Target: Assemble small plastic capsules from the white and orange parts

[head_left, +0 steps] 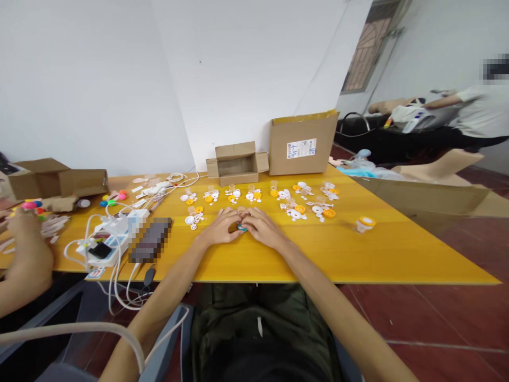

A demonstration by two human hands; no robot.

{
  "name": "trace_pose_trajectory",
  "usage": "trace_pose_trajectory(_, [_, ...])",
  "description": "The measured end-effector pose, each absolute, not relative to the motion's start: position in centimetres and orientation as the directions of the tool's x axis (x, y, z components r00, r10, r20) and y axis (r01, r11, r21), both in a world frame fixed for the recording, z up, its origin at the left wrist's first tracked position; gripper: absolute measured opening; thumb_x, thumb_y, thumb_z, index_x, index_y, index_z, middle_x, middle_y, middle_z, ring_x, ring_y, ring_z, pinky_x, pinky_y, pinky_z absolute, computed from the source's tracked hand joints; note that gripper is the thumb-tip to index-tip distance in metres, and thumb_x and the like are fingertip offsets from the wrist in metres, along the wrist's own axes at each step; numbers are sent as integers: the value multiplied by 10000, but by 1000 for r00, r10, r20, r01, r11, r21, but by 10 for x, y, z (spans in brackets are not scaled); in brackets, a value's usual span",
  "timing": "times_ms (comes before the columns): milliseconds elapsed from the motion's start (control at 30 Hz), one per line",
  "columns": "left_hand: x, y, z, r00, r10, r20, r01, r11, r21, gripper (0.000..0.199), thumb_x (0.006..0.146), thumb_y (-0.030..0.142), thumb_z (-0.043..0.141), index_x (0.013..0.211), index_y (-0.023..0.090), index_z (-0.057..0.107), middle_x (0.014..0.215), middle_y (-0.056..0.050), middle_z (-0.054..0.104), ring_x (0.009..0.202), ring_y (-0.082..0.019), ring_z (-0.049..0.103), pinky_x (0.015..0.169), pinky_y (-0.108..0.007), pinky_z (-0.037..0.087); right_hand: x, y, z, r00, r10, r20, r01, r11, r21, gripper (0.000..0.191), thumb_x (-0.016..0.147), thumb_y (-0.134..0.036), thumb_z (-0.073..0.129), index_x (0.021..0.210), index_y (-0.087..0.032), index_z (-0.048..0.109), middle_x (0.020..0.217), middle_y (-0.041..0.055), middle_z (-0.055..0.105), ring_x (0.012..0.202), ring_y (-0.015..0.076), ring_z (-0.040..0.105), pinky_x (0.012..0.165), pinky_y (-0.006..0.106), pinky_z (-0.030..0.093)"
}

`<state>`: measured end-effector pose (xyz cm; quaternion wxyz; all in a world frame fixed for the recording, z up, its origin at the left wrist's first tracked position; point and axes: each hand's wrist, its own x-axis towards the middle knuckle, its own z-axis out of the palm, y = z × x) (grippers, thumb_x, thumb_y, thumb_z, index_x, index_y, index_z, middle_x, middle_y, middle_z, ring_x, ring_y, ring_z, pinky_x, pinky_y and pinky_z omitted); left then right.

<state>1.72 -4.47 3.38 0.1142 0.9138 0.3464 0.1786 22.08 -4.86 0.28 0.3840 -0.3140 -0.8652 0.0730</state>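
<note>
open box behind parts, power strip left

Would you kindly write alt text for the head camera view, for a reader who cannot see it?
Two bare hands, left hand and right hand, meet over a small blue part on a yellow table. Behind them lie rows of white and orange plastic pieces, with open cardboard boxes against the white wall.

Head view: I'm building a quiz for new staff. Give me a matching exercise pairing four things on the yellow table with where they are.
Things:
1. small teal part
2. open small carton
3. white power strip
4. orange-capped jar

Places:
A. far edge, against the wall
B. alone, right of the hands
C. between both hands
D. left, with white cables

Pairs: 1-C, 2-A, 3-D, 4-B
</note>
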Motion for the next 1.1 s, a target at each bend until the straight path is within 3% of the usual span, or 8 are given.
trace_pose_trajectory(1100, [18, -44, 33, 703, 665, 253, 588, -743, 319, 178, 933, 389, 583, 993, 238, 657, 1088, -64, 665, 1046, -278, 507, 985, -472, 412, 220, -48, 2, -503, 602, 620, 507, 787, -352, 164, 895, -87, 622, 828, -237, 623, 1037, 62, 637, 974, 230, 590, 868, 387, 490])
